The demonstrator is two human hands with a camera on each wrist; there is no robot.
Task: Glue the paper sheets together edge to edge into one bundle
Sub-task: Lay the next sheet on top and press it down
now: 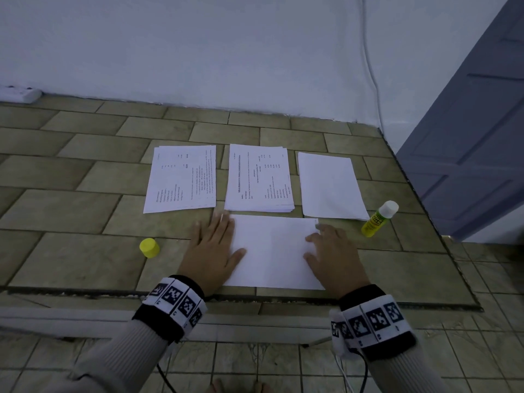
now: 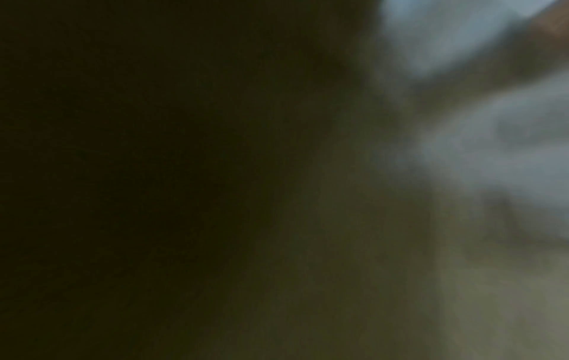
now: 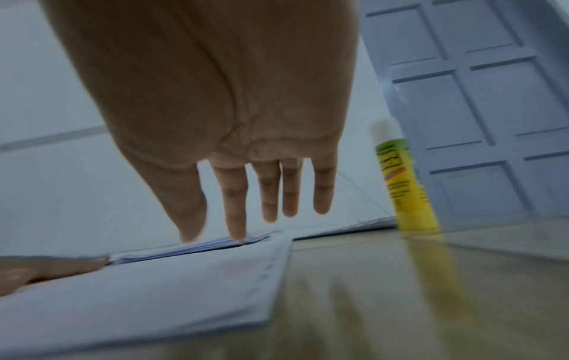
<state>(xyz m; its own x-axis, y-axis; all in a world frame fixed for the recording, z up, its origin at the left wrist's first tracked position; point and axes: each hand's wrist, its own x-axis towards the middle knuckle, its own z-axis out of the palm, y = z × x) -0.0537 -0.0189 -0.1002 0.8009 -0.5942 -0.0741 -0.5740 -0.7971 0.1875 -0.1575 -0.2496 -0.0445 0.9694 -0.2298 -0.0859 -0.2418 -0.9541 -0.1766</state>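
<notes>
A blank white sheet bundle (image 1: 273, 251) (image 3: 154, 292) lies on the tiled ledge in front of me. My left hand (image 1: 214, 245) lies flat on its left edge, fingers straight. My right hand (image 1: 330, 251) (image 3: 252, 194) rests with straight fingers on its right part, index tip near the far corner. Behind it lie three paper stacks: printed left stack (image 1: 181, 178), printed middle stack (image 1: 259, 178), blank right stack (image 1: 331, 185). A yellow glue stick (image 1: 378, 218) (image 3: 406, 185) stands uncapped at the right; its yellow cap (image 1: 149, 247) sits at the left. The left wrist view is dark and blurred.
The tiled ledge (image 1: 71, 222) ends at a white wall (image 1: 226, 52) behind the stacks. A blue panelled door (image 1: 467, 137) (image 3: 477, 97) stands at the right. A white power strip (image 1: 19, 93) lies far left. A cable (image 1: 371, 66) runs down the wall.
</notes>
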